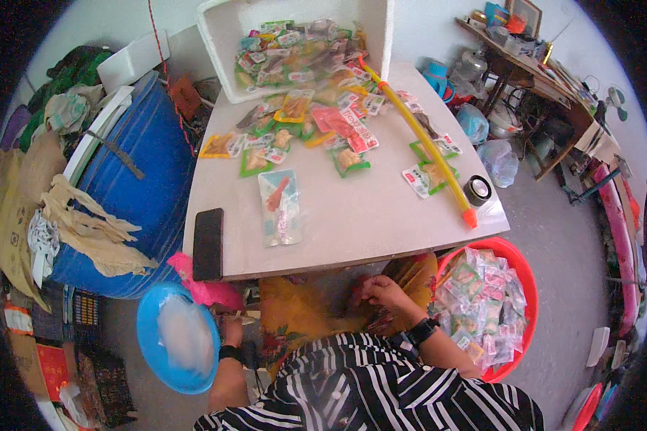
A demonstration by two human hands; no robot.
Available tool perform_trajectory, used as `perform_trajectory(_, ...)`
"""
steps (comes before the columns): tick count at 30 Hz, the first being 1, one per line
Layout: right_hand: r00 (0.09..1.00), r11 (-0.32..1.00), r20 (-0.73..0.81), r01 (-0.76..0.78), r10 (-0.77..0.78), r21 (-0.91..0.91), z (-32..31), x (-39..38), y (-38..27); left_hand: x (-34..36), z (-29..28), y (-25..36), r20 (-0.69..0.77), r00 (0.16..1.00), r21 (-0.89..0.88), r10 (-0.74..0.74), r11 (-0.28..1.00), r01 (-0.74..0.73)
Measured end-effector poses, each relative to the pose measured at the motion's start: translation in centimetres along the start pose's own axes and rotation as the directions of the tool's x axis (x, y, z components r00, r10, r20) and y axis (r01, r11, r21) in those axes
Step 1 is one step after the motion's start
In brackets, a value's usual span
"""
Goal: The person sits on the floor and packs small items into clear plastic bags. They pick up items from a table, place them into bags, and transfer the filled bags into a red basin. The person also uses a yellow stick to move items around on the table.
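Observation:
My right hand is over my lap below the table's front edge, its fingers curled in and nothing visible in them. My left hand hangs low between the blue basin and my lap, beside a bright pink cloth or bag; its fingers are hidden. On the table lies a clear-and-blue pouch with a reddish-brown piece of food inside. Behind it, several small food packets are spread in front of a white foam box tipped on its side and heaped with more.
A black phone lies at the table's left edge. A yellow tube with orange ends and a round black-rimmed object are on the right. A red basin full of packets stands at my right; a blue barrel stands left.

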State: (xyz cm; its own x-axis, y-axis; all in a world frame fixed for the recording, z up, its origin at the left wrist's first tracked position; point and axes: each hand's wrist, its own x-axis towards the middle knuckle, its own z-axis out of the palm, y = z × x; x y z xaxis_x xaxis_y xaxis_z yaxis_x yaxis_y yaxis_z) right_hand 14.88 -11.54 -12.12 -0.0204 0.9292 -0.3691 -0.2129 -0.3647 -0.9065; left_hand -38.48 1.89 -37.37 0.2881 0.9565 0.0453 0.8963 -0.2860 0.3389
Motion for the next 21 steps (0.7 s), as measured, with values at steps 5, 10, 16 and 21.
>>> perform_trajectory(5, 0.996, 0.995, -0.013, -0.084, 0.085, 0.056, 0.5, -1.7, -2.1, 0.6, -9.9, 13.7, 0.122, 0.915, -0.186, -0.384, 0.897, 0.401)
perform_trajectory(10, 0.988, 0.994, 0.142, -0.075, 0.063, 0.081, -0.1, -2.4, -2.8, 1.9, -18.5, 18.9, 0.366, 0.922, -0.316, -0.123, 0.916, 0.248)
perform_trajectory(16, 0.972, 0.993, 0.222, 0.091, -0.073, -0.073, 0.5, -3.1, -10.0, 4.2, -32.7, 34.4, 0.036, 0.962, -0.630, 0.271, 0.754, -0.189)
perform_trajectory(21, 0.901, 0.877, -0.159, 0.330, -0.403, -0.351, -2.0, -0.1, -13.7, 5.4, -38.4, 44.8, -0.408, 0.617, -0.496, 0.673, 0.404, -0.768)
